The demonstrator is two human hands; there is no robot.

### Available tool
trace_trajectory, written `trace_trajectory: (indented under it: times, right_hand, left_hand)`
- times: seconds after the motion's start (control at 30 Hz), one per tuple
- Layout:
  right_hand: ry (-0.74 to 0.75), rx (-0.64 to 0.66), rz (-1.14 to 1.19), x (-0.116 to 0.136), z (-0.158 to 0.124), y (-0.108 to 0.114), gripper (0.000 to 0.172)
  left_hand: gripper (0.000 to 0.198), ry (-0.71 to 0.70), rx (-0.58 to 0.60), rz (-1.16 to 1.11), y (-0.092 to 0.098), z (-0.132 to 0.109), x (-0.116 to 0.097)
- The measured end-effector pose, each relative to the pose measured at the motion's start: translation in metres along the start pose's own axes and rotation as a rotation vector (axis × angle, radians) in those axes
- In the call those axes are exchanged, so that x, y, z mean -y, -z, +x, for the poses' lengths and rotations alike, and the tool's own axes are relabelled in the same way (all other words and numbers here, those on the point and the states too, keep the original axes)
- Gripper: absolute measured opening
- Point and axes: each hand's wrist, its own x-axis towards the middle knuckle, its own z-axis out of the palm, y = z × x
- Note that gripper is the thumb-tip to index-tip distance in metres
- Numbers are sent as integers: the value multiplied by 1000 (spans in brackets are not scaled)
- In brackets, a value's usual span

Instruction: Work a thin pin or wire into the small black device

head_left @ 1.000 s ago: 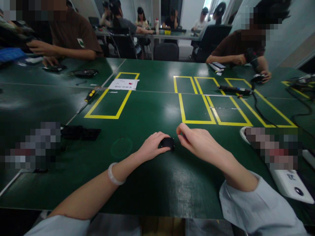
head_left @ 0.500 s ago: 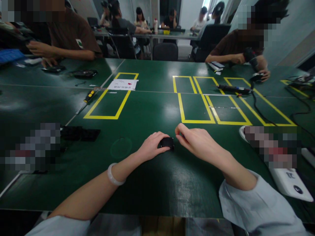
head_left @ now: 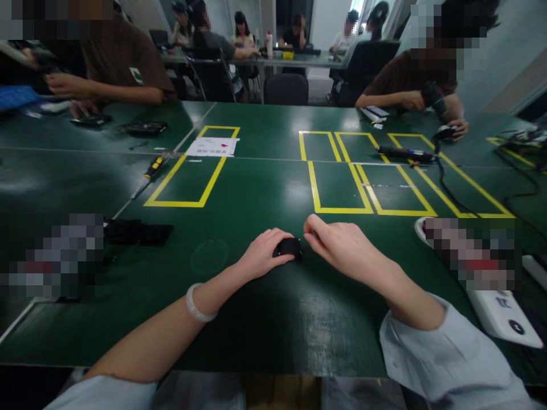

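A small black block-like part [head_left: 289,247] rests on the green table [head_left: 239,336], gripped between the thumb and fingers of my left hand [head_left: 267,250]. Its exact kind does not show. My right hand [head_left: 335,242] hovers just right of the part, with thumb and index finger drawn together in a pinch. A small gap separates those fingertips from the part. Anything between them is hidden or too small to see. Around my left wrist is a pale bangle [head_left: 197,304].
Yellow tape outlines [head_left: 342,210] mark the table ahead. A yellow-black screwdriver [head_left: 154,167] lies by a paper sign [head_left: 213,147]. Black pieces [head_left: 156,233] sit left, a white device [head_left: 506,319] right. A corded black tool [head_left: 405,154] lies ahead. Two co-workers sit opposite, hands busy.
The black part appears slightly turned or tilted in my left hand. My right hand keeps nearly the same place and pinch.
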Motion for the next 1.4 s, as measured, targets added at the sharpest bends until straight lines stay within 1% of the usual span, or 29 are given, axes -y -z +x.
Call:
trace_trajectory:
  times: [0.23,0.3,0.4,0.47,0.63,0.83,1.03,1.3,1.4]
  right_hand:
    - [26,-24,35,-2,0,-1,16]
    - [26,-24,33,-1,0,0,18]
    - [7,-13,15,1,1,1,25]
    - [-5,-7,-1,1,1,0,26]
    - [6,-11,9,-1,0,-2,19]
    - [35,-28,32,-2,0,-1,17]
    - [4,-16,-16,0,1,-1,26]
    - [25,-41,46,-6,-1,-4,16]
    - [29,-53,58,-6,-1,-4,15]
  left_hand:
    - [33,-2,1,-5,0,-1,0]
    - [32,-2,-3,-5,0,0,1]
    - [32,-5,-7,-8,0,0,1]
    - [32,-6,-1,-8,0,0,1]
    - [34,-6,2,-4,0,0,1]
    - [34,-6,2,2,0,0,1]
    - [31,-1,1,-1,-1,0,1]
    - [34,-1,8,-4,1,0,0]
    - [34,1,3,-4,0,0,0]
